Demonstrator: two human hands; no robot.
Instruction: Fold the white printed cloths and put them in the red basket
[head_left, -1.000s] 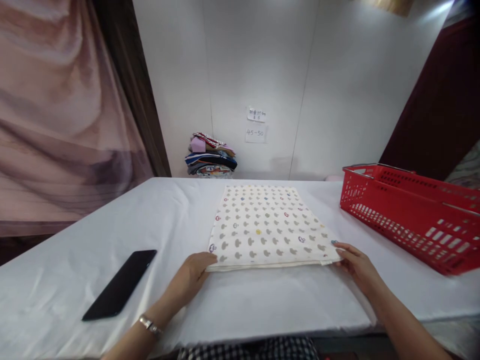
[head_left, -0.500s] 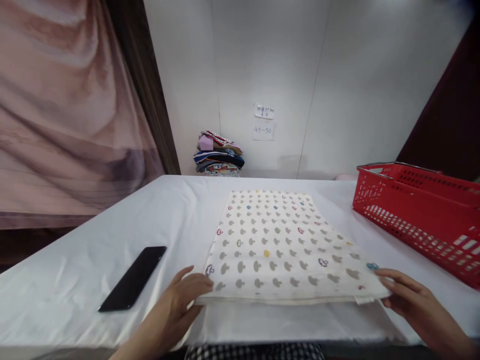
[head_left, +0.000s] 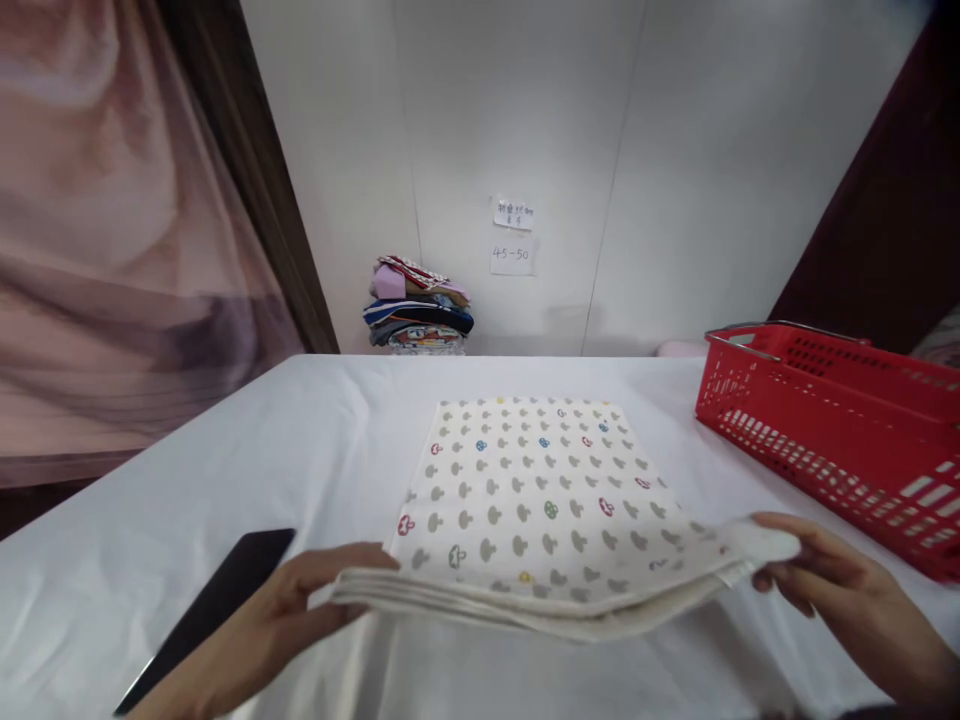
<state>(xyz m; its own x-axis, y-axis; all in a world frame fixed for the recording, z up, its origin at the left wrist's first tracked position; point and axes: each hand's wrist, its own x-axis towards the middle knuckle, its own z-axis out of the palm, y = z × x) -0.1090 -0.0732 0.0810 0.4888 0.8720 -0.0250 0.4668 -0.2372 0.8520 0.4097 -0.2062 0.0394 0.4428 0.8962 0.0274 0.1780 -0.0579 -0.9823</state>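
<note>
A white cloth (head_left: pixel 525 490) printed with grey and coloured mushrooms lies folded in layers on the table. Its near edge is lifted off the surface and sags in the middle. My left hand (head_left: pixel 300 610) pinches the near left corner, thumb below and fingers on top. At the near right corner, my right hand (head_left: pixel 825 580) grips the layers between thumb and fingers. The far part of the cloth rests flat. Close to my left forearm, which partly covers it, lies a black phone (head_left: pixel 217 600).
A red plastic basket (head_left: pixel 817 430) with a metal handle stands on the right of the white-covered table (head_left: pixel 225 460). Several folded fabrics (head_left: pixel 420 310) are stacked at the back by the wall. Two paper signs (head_left: pixel 513 254) hang there. A pink curtain (head_left: pixel 120 230) drapes at left.
Both hands have raised the cloth's near edge off the table, and its layers now show. The left hand has moved left. The view has shifted slightly, moving the phone lower left.
</note>
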